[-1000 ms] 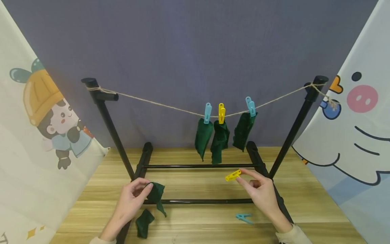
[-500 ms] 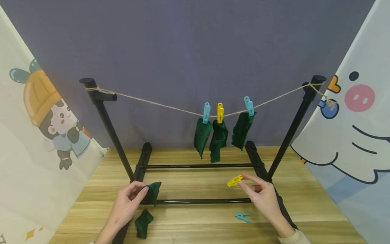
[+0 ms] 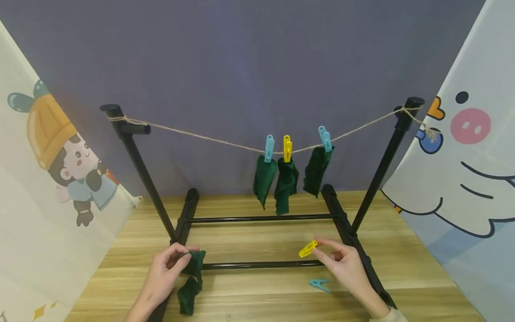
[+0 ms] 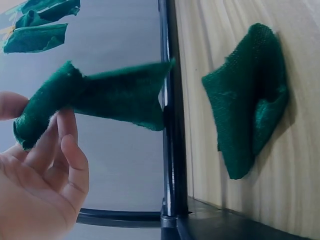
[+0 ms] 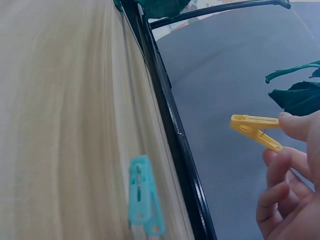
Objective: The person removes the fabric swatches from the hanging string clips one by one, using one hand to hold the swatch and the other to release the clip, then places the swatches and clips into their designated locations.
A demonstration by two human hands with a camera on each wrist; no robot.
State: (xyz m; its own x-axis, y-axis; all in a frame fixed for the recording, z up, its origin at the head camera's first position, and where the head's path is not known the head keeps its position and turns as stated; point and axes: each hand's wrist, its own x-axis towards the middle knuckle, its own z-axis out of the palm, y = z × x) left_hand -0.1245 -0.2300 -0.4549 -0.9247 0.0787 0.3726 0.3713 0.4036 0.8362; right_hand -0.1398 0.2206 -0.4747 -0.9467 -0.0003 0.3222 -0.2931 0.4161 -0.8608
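My left hand pinches a dark green piece of cloth between thumb and fingers; its free end hangs down. Below it on the wooden table lies another green cloth, folded over itself. My right hand holds a yellow clothespin by its handle ends, thumb on one and a fingertip on the other. A blue clothespin lies on the table near the right wrist. Ahead, a twine line carries green cloths, hung by two blue clothespins and a yellow clothespin.
A black tube rack stands on the wooden table, the twine tied between its two uprights. Its low front crossbar runs between my hands. A grey backdrop and printed side cloths surround the table.
The left hand has moved slightly left and down with its cloth, which now overlaps the cloth on the table in the head view. The right hand has lowered slightly with the yellow clothespin.
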